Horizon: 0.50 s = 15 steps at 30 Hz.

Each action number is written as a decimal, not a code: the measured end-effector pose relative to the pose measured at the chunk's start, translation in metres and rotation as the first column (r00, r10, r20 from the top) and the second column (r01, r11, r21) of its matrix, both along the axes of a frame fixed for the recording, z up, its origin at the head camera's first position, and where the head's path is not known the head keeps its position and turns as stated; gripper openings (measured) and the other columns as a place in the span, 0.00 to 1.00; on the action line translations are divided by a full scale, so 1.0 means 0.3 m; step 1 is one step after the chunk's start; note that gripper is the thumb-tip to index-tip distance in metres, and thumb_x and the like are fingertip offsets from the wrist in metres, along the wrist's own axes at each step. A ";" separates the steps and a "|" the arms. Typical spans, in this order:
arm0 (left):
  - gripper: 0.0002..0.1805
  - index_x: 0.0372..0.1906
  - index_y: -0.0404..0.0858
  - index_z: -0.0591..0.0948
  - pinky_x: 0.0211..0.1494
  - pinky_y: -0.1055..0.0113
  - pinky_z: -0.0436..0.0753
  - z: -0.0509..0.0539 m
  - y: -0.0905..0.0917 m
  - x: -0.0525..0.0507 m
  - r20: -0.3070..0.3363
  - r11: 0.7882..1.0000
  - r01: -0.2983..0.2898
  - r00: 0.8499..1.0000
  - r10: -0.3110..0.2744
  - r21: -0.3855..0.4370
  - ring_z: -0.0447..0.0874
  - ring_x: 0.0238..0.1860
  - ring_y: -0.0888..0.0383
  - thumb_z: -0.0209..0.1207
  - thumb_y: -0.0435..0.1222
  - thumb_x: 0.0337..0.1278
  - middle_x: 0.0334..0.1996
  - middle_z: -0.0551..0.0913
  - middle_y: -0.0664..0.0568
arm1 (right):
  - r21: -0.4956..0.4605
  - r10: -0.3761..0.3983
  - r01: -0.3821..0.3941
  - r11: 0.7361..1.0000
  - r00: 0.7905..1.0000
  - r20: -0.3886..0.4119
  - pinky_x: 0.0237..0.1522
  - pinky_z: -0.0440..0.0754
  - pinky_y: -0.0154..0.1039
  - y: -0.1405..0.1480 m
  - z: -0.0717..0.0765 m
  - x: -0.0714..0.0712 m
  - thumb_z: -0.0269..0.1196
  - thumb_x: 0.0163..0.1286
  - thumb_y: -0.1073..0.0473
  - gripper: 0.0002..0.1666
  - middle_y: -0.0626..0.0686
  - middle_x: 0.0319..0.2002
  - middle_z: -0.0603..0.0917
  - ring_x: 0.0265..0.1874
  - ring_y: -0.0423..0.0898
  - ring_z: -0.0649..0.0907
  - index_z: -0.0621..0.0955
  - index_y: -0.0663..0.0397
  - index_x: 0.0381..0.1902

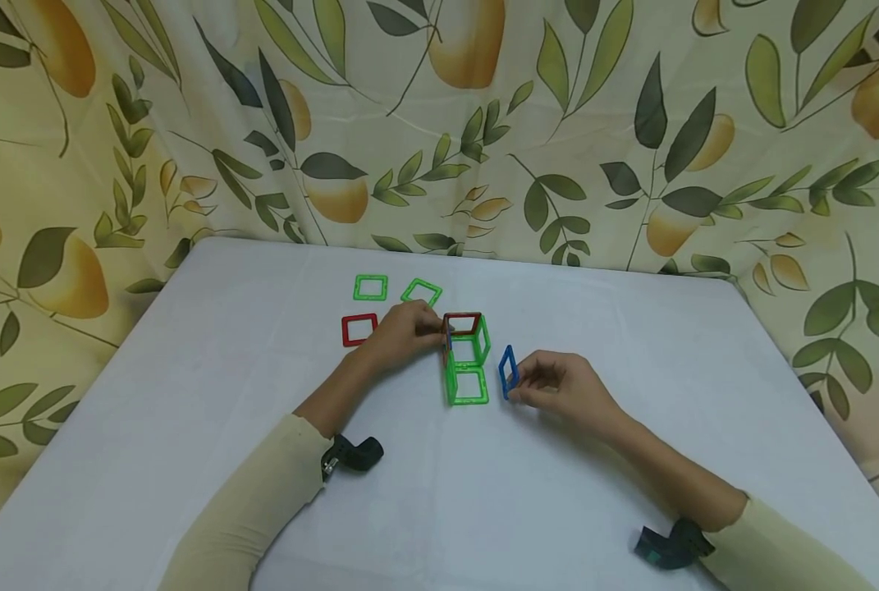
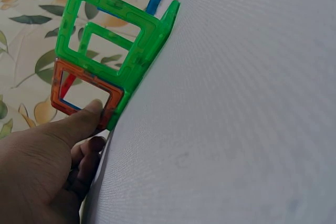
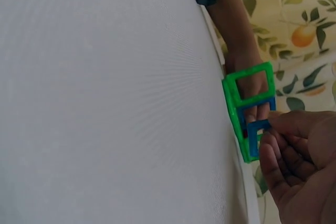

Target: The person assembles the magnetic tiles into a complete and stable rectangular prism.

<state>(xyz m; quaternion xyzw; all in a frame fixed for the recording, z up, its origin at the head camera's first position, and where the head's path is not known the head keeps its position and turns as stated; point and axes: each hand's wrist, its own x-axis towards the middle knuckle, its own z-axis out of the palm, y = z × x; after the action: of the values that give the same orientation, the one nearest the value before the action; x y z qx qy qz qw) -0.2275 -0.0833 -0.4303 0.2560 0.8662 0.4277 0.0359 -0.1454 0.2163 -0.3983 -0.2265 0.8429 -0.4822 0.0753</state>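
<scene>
A structure of green, red and blue square frames (image 1: pixel 469 402) stands on the white table, with green squares (image 2: pixel 113 6) and an orange-red square (image 2: pixel 118 103) upright in the left wrist view. My left hand (image 1: pixel 409 332) holds its left side, the thumb on the orange-red square. To the right of the structure, my right hand (image 1: pixel 568 390) pinches a blue square (image 1: pixel 504 386) between thumb and fingers, upright and apart from the structure in the head view. The right wrist view shows the blue square (image 3: pixel 253 140) overlapping the green frames (image 3: pixel 231 103).
Two loose green squares (image 1: pixel 370 297) (image 1: pixel 432 287) lie at the back of the white table (image 1: pixel 424 509), and a loose red square (image 1: pixel 345 332) lies left of my left hand. A fruit-and-leaf patterned cloth (image 1: pixel 409 123) hangs behind the table.
</scene>
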 end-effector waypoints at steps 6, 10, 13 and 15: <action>0.09 0.50 0.37 0.92 0.54 0.61 0.78 0.000 0.000 -0.001 -0.001 1.000 0.002 1.000 -0.002 0.003 0.79 0.47 0.54 0.69 0.33 0.68 0.43 0.83 0.51 | -0.004 0.011 -0.011 1.000 1.000 0.007 0.35 0.83 0.34 -0.013 0.002 0.015 0.77 0.61 0.69 0.09 0.49 0.33 0.87 0.32 0.45 0.83 0.87 0.59 0.39; 0.09 0.49 0.37 0.92 0.53 0.61 0.78 -0.004 -0.001 -0.002 0.004 1.000 0.000 1.000 0.000 0.011 0.79 0.47 0.55 0.69 0.33 0.68 0.43 0.83 0.51 | -0.015 0.029 -0.029 0.999 1.000 0.005 0.36 0.84 0.34 -0.020 -0.004 0.021 0.77 0.62 0.69 0.09 0.49 0.34 0.87 0.32 0.45 0.84 0.87 0.58 0.39; 0.09 0.49 0.37 0.92 0.53 0.61 0.77 -0.005 -0.001 -0.002 0.009 1.000 -0.002 1.000 0.002 0.018 0.79 0.47 0.54 0.69 0.33 0.68 0.43 0.83 0.51 | -0.022 0.038 -0.038 0.999 0.999 -0.002 0.35 0.84 0.34 -0.025 -0.010 0.024 0.77 0.62 0.69 0.10 0.48 0.34 0.87 0.32 0.45 0.84 0.87 0.58 0.39; 0.09 0.49 0.37 0.91 0.53 0.61 0.78 -0.006 0.000 -0.002 0.012 1.000 -0.002 1.000 0.002 0.020 0.79 0.47 0.54 0.69 0.33 0.68 0.43 0.83 0.51 | -0.025 0.044 -0.045 0.999 0.999 -0.007 0.36 0.84 0.34 -0.030 -0.013 0.026 0.77 0.62 0.69 0.09 0.48 0.34 0.87 0.32 0.45 0.84 0.88 0.58 0.39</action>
<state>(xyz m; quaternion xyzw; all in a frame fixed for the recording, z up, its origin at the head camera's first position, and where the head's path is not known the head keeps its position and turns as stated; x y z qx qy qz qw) -0.2281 -0.0834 -0.4321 0.2528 0.8619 0.4380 0.0381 -0.1375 0.2075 -0.4021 -0.2478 0.8317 -0.4903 0.0803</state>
